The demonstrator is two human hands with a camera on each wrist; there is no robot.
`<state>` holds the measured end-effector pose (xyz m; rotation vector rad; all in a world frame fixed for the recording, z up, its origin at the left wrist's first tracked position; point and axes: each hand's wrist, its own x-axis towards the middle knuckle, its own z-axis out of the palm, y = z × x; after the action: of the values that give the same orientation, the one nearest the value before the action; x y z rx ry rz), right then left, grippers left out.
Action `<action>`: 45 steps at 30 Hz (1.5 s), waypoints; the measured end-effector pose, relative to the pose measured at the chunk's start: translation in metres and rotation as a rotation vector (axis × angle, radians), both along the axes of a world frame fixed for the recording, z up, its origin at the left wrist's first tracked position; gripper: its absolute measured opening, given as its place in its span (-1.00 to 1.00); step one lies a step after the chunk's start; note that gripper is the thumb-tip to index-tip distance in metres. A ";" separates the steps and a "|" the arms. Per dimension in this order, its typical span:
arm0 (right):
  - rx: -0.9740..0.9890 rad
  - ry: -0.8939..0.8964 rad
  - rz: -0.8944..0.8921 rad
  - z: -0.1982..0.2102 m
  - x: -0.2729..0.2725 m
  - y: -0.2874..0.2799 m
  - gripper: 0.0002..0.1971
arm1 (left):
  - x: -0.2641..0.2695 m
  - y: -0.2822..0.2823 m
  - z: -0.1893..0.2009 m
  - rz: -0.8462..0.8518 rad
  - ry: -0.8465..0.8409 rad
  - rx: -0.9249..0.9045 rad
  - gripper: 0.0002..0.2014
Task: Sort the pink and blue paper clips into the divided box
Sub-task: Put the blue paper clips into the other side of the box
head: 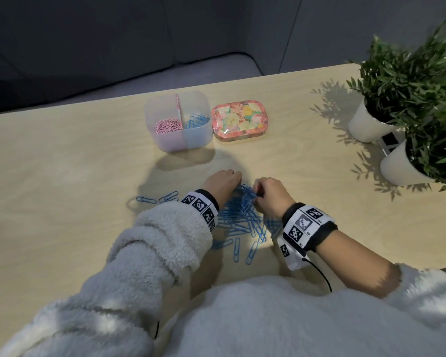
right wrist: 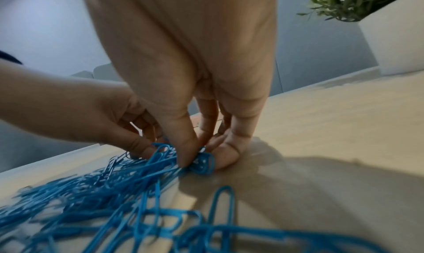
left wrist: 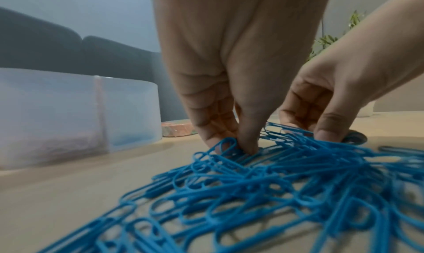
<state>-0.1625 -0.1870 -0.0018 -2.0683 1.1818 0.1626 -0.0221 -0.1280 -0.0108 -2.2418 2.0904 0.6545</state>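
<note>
Loose clips, near: we see single blue paper clips [head: 251, 252] lying flat on the tabletop [head: 62, 181] just in front of the heap; we could easily leave these behind if we lift only the bunch.
Blue pile: our tangled heap of blue paper clips [head: 242, 215] sits between our wrists, near the tabletop's front edge. The clips look hooked into each other, so we judge a pull may drag a trailing string that sheds on the way.
Left hand: our left hand [head: 223, 182] is curled at the far left of the heap, its fingers [left wrist: 247, 139] pinching into the clips.
Right hand: our right hand [head: 269, 193] is curled too, thumb and fingers [right wrist: 188, 148] pinching a small bunch at the heap's far end. Too loose a grip would scatter it.
Stray clips, left: a few more blue clips [head: 157, 198] lie apart.
Divided box: the divided box [head: 178, 124] stands farther back, pink clips [head: 166, 126] left of the divider, blue [head: 196, 121] right. A careless drop could spill blue over into pink.
Floral tin: the floral tin [head: 238, 122] sits just right of the box; an overshoot lands there.
</note>
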 end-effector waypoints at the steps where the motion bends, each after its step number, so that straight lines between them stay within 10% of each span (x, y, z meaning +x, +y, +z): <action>1: 0.006 0.000 0.003 0.000 0.000 -0.002 -0.84 | 0.004 0.000 0.002 0.001 0.012 -0.006 -0.76; 18: 0.078 -0.305 -0.106 0.033 -0.001 -0.038 -0.63 | 0.110 -0.059 0.065 0.702 0.426 -0.608 -0.78; 23: 0.041 -0.347 -0.062 0.056 0.034 -0.052 -0.64 | 0.112 -0.054 0.059 0.619 0.323 -0.416 -0.73; 28: -0.158 -0.415 -0.066 0.084 0.098 -0.076 -0.61 | 0.097 -0.014 0.062 0.487 0.170 -0.670 -0.82; 38: -0.244 -0.240 0.023 0.082 0.190 -0.072 -0.86 | 0.074 0.041 0.008 0.396 0.075 -0.087 -0.55; 45: -0.124 -0.360 -0.061 0.079 0.169 -0.075 -0.79 | 0.067 0.041 0.002 0.302 -0.017 -0.065 -0.60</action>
<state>0.0068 -0.2624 0.0777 -2.0544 1.0504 -0.3078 0.0446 -0.0868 -0.0084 -2.6169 1.8064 0.5798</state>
